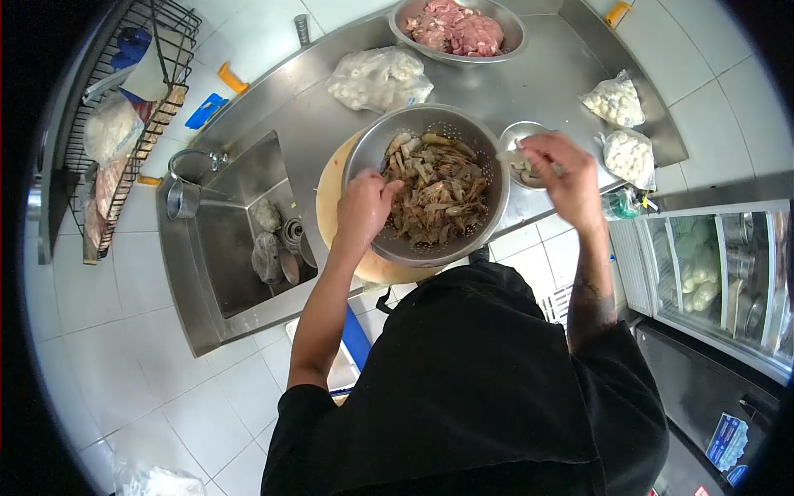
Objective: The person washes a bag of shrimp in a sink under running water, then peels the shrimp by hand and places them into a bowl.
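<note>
Sink (233, 236) near colander (494, 178), meat (455, 31) beyond

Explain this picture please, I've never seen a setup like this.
There is no machine, just a person working bare-handed. The one picture comes from a head-worn camera looking down, so black clothing fills the bottom. On the metal counter are a small bowl, a larger bowl of raw meat and filled plastic bags; a colander of shrimp sits over a round board. The left hand is at the colander's edge, its grip unclear. The right hand, above the small bowl, appears to pinch a pale piece.
</note>
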Available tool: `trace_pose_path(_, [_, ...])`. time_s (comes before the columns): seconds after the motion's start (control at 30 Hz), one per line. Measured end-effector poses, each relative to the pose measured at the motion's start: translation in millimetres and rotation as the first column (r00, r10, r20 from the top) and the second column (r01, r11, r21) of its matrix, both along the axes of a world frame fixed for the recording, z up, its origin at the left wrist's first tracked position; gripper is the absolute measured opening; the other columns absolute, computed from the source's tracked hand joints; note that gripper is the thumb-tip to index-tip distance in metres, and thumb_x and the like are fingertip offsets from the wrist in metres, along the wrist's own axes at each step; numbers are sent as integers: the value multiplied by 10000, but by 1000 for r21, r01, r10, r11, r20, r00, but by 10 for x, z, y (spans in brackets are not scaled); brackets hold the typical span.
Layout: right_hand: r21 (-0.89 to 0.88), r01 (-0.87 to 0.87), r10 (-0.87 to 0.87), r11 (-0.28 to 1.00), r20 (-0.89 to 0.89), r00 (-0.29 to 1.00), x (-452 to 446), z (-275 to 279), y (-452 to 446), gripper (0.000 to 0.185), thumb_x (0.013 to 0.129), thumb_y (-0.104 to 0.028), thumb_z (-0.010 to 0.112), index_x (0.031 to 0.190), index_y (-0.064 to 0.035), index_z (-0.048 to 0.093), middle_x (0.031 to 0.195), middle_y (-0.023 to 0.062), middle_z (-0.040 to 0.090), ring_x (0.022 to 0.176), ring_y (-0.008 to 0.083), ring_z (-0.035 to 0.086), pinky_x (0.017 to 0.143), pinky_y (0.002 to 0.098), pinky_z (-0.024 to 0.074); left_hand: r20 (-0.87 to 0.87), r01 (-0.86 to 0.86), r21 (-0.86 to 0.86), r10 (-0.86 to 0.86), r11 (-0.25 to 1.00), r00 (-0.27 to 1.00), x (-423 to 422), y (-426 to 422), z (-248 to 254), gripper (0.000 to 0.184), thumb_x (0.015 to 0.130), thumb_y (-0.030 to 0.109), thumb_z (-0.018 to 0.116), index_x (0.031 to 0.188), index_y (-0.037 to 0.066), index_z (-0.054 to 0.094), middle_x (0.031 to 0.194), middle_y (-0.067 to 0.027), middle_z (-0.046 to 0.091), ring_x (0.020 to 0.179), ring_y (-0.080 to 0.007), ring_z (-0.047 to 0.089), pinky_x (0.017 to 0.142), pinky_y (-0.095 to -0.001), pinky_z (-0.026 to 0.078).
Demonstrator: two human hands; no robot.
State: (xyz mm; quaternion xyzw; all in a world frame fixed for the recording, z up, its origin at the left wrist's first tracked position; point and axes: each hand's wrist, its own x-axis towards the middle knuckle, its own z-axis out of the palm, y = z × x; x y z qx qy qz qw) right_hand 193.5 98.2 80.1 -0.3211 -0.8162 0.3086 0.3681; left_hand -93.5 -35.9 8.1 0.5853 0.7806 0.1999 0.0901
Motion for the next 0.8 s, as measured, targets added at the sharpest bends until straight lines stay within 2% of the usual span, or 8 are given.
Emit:
trace_pose_path(0.07, [-42,121,-119,992,31,992,142,-62,175,165,882,-52,684,1041,-18,712,958,137,700,872,275,692,728,351,548,-103,-56,88,65,995,993,3,90,12,198,932,197,617,1010,24,674,932,-166,668,773,-416,655,725,-513,522])
trace_pose_path(0.13, [-92,199,-195,976,56,979,252,-311,364,190,878,-71,688,1057,-10,706,974,157,698,869,280,692,736,359,548,-160,-20,1,20,1000,987,-53,366,-54,176,920,159,602,1023,25,651,990,-171,648,822,-405,668,739,-527,529])
trace_pose_path(0.23, [163,295,-333,942,328,884,391,-667,515,249,862,-117,712,1080,2,696,997,187,695,855,290,695,749,377,548,-306,19,-108,-51,994,951,-58,807,-202,142,881,131,614,989,42,642,1055,-152,611,924,-365,654,769,-525,517])
trace_pose_path(0.27, [109,302,-321,947,300,898,437,-787,543,300,848,-149,727,1100,10,689,1008,208,692,839,311,695,760,391,549,-363,26,-141,-76,990,929,-67,913,-241,130,865,127,623,968,50,642,1072,-142,598,963,-348,644,781,-520,509])
trace_pose_path(0.37, [-8,297,-287,955,231,930,441,-767,422,286,850,-135,718,1094,11,692,998,203,694,843,321,692,762,389,548,-620,239,50,-158,970,769,-146,1052,-343,237,802,148,690,1018,70,632,1092,-132,565,1035,-352,566,855,-508,463])
trace_pose_path(0.6, [-85,271,-256,959,154,954,425,-722,270,226,863,-120,690,1042,17,694,925,202,694,801,319,692,734,378,548,-498,315,213,-174,925,849,-297,1118,-349,372,797,91,672,1156,76,576,1056,-119,556,1013,-332,541,827,-455,463])
trace_pose_path(0.7, [-118,212,-199,970,117,973,279,-468,157,187,870,-114,680,1007,11,700,918,189,705,809,320,699,735,376,553,-316,252,287,-157,924,936,-389,1126,-251,401,787,61,706,1178,44,618,1022,-151,615,941,-306,607,791,-417,493])
trace_pose_path(0.8, [-117,96,-85,988,95,992,6,-260,25,179,874,-117,676,1002,5,704,960,188,707,834,325,701,755,388,555,72,-33,61,29,998,997,-502,1047,-90,304,831,87,727,1120,15,672,902,-122,688,785,-229,666,739,-366,521])
